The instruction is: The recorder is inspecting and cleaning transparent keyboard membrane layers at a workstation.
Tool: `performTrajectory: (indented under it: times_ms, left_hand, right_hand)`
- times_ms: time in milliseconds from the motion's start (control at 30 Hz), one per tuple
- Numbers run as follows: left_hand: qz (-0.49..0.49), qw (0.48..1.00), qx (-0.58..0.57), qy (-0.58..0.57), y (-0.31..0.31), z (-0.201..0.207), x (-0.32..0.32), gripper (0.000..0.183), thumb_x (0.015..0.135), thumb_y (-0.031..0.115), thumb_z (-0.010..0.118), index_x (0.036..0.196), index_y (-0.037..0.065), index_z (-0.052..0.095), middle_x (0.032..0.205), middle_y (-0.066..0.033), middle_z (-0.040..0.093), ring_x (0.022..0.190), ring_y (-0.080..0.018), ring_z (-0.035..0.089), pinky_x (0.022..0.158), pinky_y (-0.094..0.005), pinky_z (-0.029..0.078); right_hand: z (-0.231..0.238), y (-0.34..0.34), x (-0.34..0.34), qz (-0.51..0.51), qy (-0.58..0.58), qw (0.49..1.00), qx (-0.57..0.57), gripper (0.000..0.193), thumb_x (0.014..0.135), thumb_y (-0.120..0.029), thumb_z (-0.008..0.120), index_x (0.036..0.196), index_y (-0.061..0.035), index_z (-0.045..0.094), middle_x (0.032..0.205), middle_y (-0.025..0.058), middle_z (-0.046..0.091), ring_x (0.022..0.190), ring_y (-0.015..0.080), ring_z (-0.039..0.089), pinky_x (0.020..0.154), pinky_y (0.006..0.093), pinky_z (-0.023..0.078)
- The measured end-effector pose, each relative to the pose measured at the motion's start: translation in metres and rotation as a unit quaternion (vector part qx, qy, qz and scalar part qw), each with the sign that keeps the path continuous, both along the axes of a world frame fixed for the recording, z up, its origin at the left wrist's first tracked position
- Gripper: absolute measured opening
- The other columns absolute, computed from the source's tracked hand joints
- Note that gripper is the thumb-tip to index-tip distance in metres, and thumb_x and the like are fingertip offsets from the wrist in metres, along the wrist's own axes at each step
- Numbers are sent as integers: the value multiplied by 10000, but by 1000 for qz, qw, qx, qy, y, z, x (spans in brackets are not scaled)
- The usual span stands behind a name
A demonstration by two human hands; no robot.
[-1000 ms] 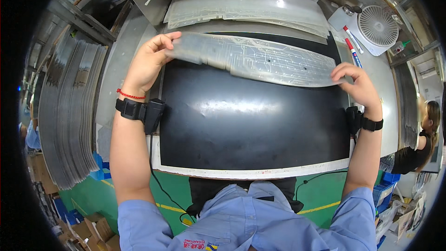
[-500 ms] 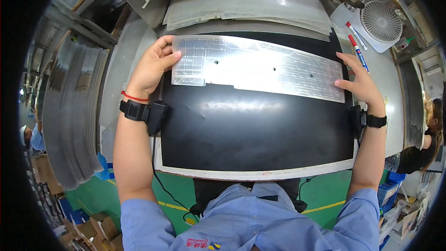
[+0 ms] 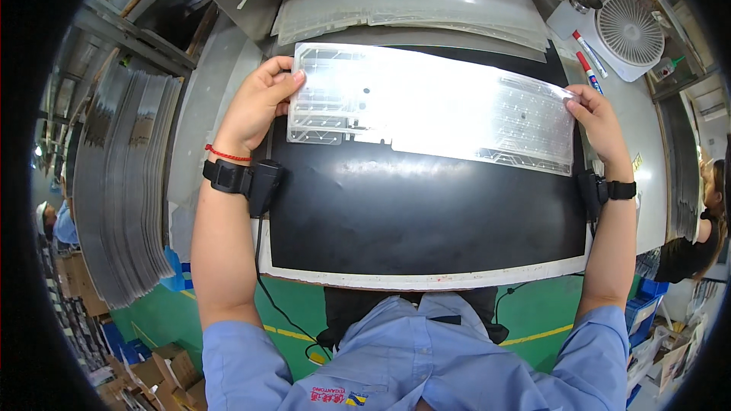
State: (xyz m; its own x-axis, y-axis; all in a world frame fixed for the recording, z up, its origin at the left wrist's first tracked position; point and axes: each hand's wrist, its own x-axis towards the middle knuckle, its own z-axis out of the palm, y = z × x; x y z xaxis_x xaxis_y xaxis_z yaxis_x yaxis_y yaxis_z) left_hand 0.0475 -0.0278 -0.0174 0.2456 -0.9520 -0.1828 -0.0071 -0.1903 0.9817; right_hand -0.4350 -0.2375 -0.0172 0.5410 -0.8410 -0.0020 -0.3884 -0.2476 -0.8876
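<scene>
A long, clear plastic sheet printed with fine circuit lines [image 3: 343, 106] is held up over a black mat [image 3: 426, 221]. Glare washes out its middle; a few small dark holes show. My left hand [image 3: 263, 99] pinches its left edge, thumb on the face and fingers behind. At the other end, my right hand [image 3: 598, 122] is closed on the right edge near the upper corner, thumb in front. Both wrists wear black straps with small boxes, and a red cord circles the left one.
Similar clear sheets [image 3: 419, 4] are stacked behind the mat. At the back right lie a red-capped marker [image 3: 588, 68], another pen [image 3: 590, 53] and a white fan [image 3: 630, 34]. Tall stacks of thin sheets [image 3: 126, 190] stand at the left. One person is at each far side.
My right hand has closed on the right edge of the sheet, having been spread beside it. The sheet has risen and tilted slightly toward me. My left hand keeps its pinch.
</scene>
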Motion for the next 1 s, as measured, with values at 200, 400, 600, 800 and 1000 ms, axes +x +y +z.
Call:
performTrajectory:
  times_ms: [200,400,600,800,1000]
  left_hand:
    - [19,999,-15,-48,-2,4,-17,199,1007,258,569,1031,71,632,850,51,644,719,-11,545,643,-191,441]
    - [3,991,20,-131,1,0,-4,220,1010,275,557,957,86,656,754,83,570,661,-6,472,606,-186,386]
    - [57,985,-12,-165,0,5,-17,287,976,225,603,1218,73,630,919,42,621,757,-32,493,667,-193,390]
    - [98,884,-121,-441,2,9,-25,397,937,189,635,1309,62,584,1077,-49,610,907,-144,537,816,-275,445]
    - [-182,860,-128,-460,5,34,-117,456,899,201,664,1335,97,581,1073,-144,559,1037,-297,525,927,-379,431]
  right_hand:
    - [4,4,2,-44,-25,997,52,212,1000,-111,532,1185,-29,597,962,-22,634,852,46,544,777,207,438]
    - [0,9,14,-50,-97,994,8,186,1015,-107,507,1166,-48,598,950,-26,622,846,44,540,779,203,428]
    - [-9,1,6,-56,-115,991,50,163,1025,-116,498,1147,-51,586,916,-31,617,831,44,545,779,200,431]
    - [-8,5,10,-29,-153,983,95,165,1020,-120,508,1150,-58,589,914,-37,629,803,41,553,737,201,439]
    - [0,16,18,-2,-89,991,100,196,1012,-121,518,1184,-66,595,972,-26,674,807,22,565,688,185,429]
